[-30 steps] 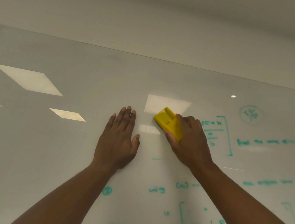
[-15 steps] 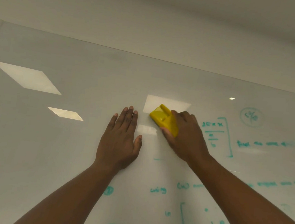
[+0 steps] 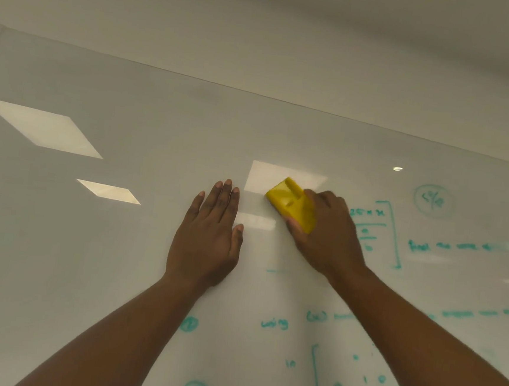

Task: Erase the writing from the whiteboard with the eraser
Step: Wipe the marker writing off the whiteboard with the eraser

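Though gripped, eraser (image 3: 292, 204) beyond right hand (image 3: 329, 239).

Left hand (image 3: 207, 241) flat just beside eraser (image 3: 292, 207); whiteboard (image 3: 119, 242) leftward bare.

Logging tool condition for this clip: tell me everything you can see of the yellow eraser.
The eraser is a bright yellow block, seemingly hard plastic, with a raised ridge along its back. It lies flat against the whiteboard, tilted so its free corner points up and left, over a bare patch left of the teal writing. The right hand holds it, fingers on top and thumb under its lower edge, covering its right end. Its wiping face is hidden. The left hand rests apart from it.
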A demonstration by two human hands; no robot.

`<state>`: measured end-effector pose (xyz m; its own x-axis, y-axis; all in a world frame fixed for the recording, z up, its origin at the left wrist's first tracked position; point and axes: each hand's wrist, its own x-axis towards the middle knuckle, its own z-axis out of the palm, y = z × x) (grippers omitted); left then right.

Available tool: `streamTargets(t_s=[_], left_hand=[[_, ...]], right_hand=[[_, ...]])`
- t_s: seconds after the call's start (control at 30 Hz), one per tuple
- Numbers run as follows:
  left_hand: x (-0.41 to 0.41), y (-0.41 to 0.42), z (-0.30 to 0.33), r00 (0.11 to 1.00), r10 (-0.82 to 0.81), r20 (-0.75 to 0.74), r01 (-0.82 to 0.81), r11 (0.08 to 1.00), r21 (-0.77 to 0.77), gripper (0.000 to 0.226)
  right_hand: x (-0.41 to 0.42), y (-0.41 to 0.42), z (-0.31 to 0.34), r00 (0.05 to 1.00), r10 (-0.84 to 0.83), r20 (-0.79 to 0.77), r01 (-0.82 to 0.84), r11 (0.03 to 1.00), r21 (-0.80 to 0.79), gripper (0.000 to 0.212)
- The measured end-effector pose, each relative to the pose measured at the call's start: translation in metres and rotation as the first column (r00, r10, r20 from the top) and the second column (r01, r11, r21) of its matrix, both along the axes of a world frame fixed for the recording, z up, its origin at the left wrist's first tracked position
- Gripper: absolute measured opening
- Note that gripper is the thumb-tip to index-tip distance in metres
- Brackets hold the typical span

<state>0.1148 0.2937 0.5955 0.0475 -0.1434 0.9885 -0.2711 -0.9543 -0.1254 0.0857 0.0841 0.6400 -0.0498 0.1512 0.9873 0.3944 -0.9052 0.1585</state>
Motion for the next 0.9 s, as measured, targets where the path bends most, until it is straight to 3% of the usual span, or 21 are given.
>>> streamTargets(t_s=[0.17,0.27,0.47,0.7,0.9], left_hand=[[0.0,0.0,0.0,1.0,-0.003,-0.004,0.003,1.0,0.0,0.066],[0.001,-0.001,0.0,1.0,0.008,-0.007,-0.008,1.0,-0.001,0.067],[0.0,-0.002,-0.001,1.0,0.014,-0.001,-0.014,1.0,-0.005,0.069],[-0.002,-0.002,-0.001,0.999,0.017,-0.027,-0.017,1.0,0.0,0.072],[-0.012,-0.039,0.006,0.999,-0.039,0.006,0.038,0.999,0.013,0.074]], right_hand=[[-0.008,-0.021,-0.07,0.997,0.03,-0.074,-0.052,0.945,-0.322,0.056],[-0.011,-0.056,-0.073,0.994,-0.041,-0.105,-0.009,0.901,-0.434,0.057],[-0.011,-0.069,-0.032,0.995,-0.064,-0.079,0.051,0.988,-0.149,0.058],[-0.009,-0.036,-0.056,0.99,-0.037,-0.139,-0.009,0.948,-0.317,0.062],[-0.013,-0.076,-0.062,0.988,-0.063,-0.144,0.024,0.965,-0.262,0.061]])
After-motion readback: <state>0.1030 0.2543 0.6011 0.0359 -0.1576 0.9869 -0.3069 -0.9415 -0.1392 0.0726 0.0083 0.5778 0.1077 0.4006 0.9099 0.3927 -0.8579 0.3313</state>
